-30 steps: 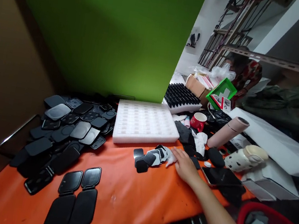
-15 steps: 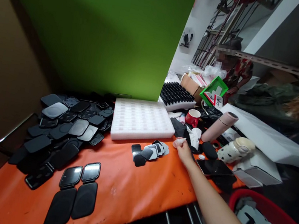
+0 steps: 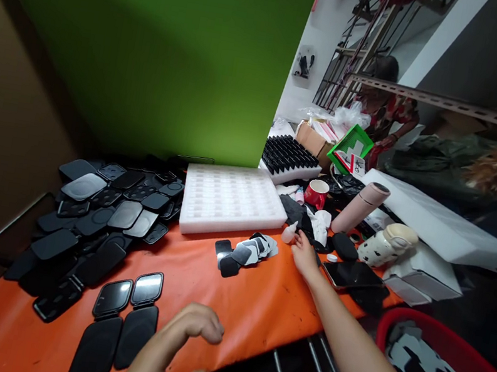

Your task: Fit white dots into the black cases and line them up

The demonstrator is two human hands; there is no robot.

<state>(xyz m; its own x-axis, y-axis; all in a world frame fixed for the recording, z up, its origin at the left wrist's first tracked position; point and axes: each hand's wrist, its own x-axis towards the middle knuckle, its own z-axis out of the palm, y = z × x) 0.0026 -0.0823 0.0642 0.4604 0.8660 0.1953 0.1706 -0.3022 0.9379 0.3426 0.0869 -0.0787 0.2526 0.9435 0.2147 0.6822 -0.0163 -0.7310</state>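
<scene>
My left hand (image 3: 178, 349) is over the front of the orange table, empty, with thumb and curled fingers apart. My right hand (image 3: 305, 256) reaches across the table and holds nothing, its fingertips just right of a small translucent squeeze bottle (image 3: 289, 233) that stands upright. To the left of that bottle lies an overlapping row of black and grey rounded-square pieces (image 3: 247, 252). Two opened black mirror compacts (image 3: 113, 297) lie side by side left of my left hand. A large heap of black compact cases (image 3: 106, 207) covers the table's left side.
A white foam tray (image 3: 233, 202) with slots stands behind the pieces. To the right are a pink flask (image 3: 359, 208), a red mug (image 3: 316, 193), a phone (image 3: 352, 276) and a cream bottle (image 3: 388, 244). A red basket (image 3: 383, 332) stands below. Another person (image 3: 388, 117) is behind.
My right hand has let go of the small squeeze bottle, which now stands on the table. My left hand has come into view from below. The view has shifted slightly.
</scene>
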